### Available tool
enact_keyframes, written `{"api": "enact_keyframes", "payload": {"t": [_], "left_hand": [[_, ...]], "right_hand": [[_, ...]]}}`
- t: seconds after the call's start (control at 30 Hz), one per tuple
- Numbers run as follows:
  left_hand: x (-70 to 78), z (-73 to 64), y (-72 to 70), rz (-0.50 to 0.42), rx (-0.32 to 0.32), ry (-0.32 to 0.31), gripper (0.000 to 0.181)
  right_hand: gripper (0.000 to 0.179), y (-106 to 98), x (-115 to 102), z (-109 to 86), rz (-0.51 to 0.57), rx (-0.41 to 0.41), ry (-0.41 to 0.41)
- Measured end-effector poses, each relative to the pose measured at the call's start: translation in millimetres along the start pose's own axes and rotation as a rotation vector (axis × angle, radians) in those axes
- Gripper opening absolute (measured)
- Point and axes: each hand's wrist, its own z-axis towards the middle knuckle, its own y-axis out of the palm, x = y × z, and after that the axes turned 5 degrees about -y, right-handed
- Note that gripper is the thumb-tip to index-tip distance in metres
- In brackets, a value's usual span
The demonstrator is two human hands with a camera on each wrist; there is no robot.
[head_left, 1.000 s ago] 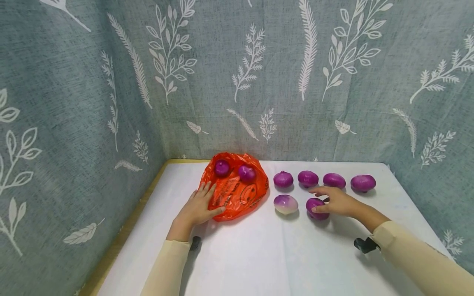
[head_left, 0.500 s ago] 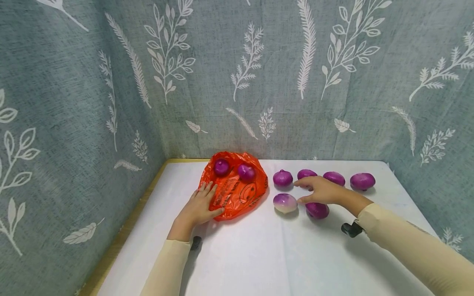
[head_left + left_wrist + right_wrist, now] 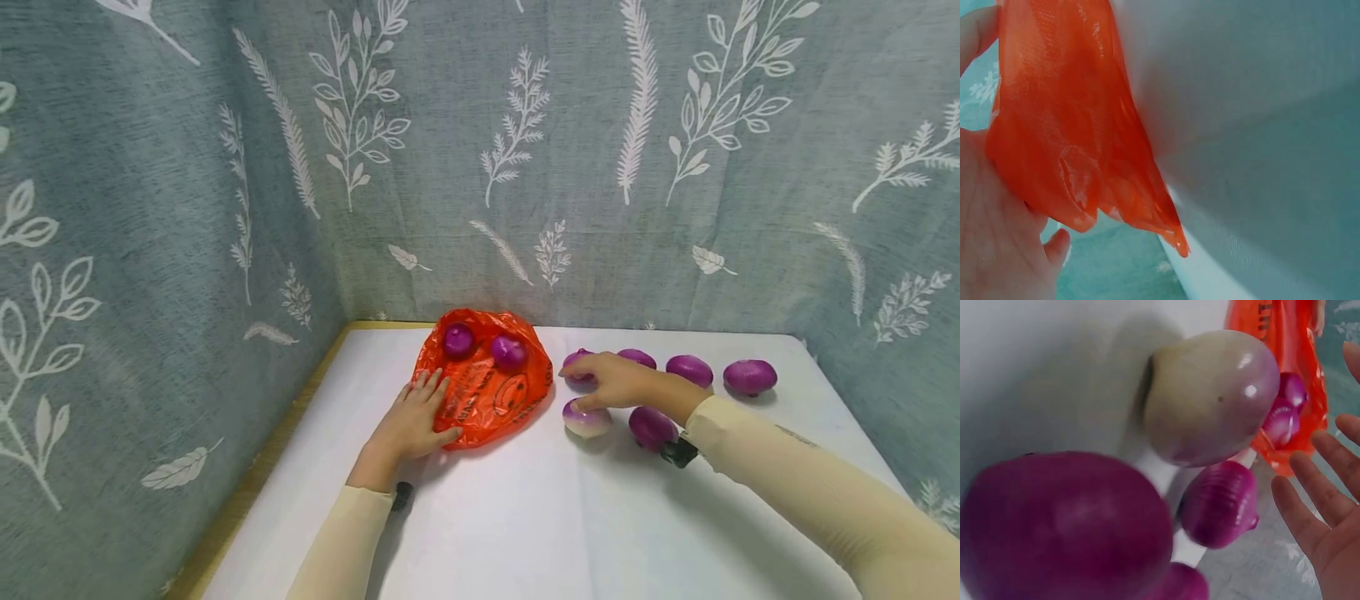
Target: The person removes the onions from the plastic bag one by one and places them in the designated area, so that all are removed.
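My right hand (image 3: 618,381) hovers with spread fingers above a pale turnip with a purple top (image 3: 587,422). In the right wrist view, its fingers (image 3: 1329,503) look straight and stand apart from the turnip (image 3: 1210,400). A purple onion (image 3: 577,367) lies just behind, partly covered by the hand. My left hand (image 3: 412,422) rests with extended fingers on the left edge of a red plastic bag (image 3: 480,408). Inside the bag's mouth lie two purple onions, one at left (image 3: 458,340) and another at right (image 3: 509,353). Up close, the bag's side (image 3: 1060,119) hides part of the left hand.
More purple onions line the back of the white table (image 3: 510,533): a half-hidden onion (image 3: 637,358), a middle onion (image 3: 689,369) and a rightmost onion (image 3: 752,377). Another onion (image 3: 651,427) sits right of the turnip. A patterned cloth (image 3: 450,167) hangs behind and along both sides.
My right hand has moved left, away from the front purple onion to above the turnip. The left hand stays at the bag's edge. The head view has shifted slightly.
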Motion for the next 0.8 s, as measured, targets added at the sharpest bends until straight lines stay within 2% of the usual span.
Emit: {"api": "enact_keyframes", "payload": {"t": [0.17,0.57,0.8], "left_hand": [[0.4,-0.7,0.1,0.014,0.004,0.003,0.094],[-2.0,-2.2,0.5,0.004,0.033,0.027,0.093],[-1.9,-1.3,-0.8,0.001,0.022,0.035,0.095]], "right_hand": [[0.062,1.0,-1.1,16.3,0.008,-0.027,0.033],[0.060,10.6,1.7,49.0,0.033,-0.003,0.004],[0.059,15.9,7.0,66.9,0.023,0.021,0.029]]}}
